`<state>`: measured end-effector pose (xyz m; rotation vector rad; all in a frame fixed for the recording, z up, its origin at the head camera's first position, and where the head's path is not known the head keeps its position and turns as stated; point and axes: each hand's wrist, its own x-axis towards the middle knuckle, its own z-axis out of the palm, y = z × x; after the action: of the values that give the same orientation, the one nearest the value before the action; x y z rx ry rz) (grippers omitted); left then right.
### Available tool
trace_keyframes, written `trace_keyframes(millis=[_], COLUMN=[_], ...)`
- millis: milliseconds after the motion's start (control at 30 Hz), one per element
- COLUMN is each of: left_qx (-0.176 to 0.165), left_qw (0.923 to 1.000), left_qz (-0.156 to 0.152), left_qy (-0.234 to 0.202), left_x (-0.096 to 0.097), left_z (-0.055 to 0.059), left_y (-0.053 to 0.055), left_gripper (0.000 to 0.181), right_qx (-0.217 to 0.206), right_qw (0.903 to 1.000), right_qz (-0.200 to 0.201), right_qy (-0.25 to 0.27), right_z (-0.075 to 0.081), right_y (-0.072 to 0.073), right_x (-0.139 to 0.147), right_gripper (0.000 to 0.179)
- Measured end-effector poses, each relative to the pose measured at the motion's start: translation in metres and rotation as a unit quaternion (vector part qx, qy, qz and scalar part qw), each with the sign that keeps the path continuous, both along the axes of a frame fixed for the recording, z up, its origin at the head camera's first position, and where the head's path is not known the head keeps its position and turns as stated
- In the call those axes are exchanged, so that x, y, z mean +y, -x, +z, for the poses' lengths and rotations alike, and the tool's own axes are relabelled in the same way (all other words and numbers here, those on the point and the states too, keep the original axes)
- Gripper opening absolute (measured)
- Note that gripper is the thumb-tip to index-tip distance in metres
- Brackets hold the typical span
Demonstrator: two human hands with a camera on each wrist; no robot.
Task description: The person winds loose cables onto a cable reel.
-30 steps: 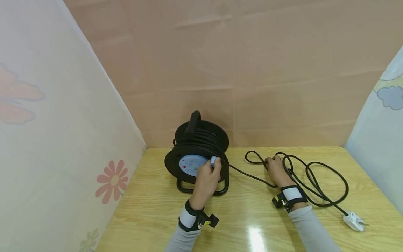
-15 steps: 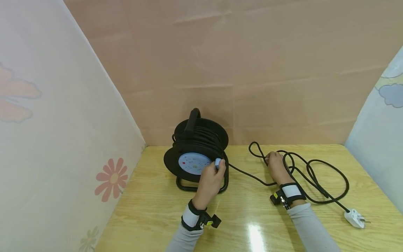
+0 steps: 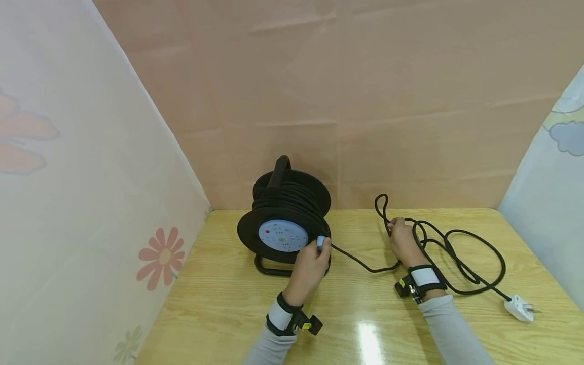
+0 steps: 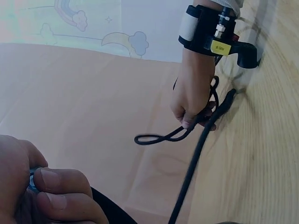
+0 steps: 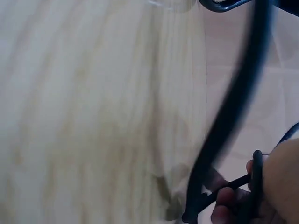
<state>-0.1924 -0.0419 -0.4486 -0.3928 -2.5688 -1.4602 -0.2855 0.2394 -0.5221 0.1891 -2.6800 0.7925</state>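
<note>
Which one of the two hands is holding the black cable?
The right hand, away from the reel, holds the black cable; the left hand grips the blue knob.

The head view looks forward and down over the worktop (image 3: 219, 284), far enough back to hold both the left grip (image 3: 307, 268) and the right grip (image 3: 404, 242). The left wrist view, close and turned sideways, shares with it the right grip, right of centre. The right wrist view looks past its own grip, lower right, the black cable (image 5: 229, 107) very near the lens.
</note>
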Motion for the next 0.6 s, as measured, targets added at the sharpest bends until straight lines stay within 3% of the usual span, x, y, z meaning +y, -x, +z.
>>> trace_keyframes(millis=[333, 600], left_qx=[-0.031, -0.035], left_qw=[0.9994, 0.9993], left_qz=[-0.010, -0.010], left_qy=[-0.007, -0.001], left_x=[0.000, -0.001], left_z=[-0.009, -0.017], left_y=[-0.001, -0.002], left_gripper=[0.050, 0.050], right_qx=[-0.037, -0.031], right_qw=[0.9988, 0.9989], right_qz=[-0.031, -0.035], right_qy=[0.001, -0.008], right_z=[-0.003, -0.002], right_y=[0.002, 0.002], right_x=[0.005, 0.004], right_gripper=[0.022, 0.020])
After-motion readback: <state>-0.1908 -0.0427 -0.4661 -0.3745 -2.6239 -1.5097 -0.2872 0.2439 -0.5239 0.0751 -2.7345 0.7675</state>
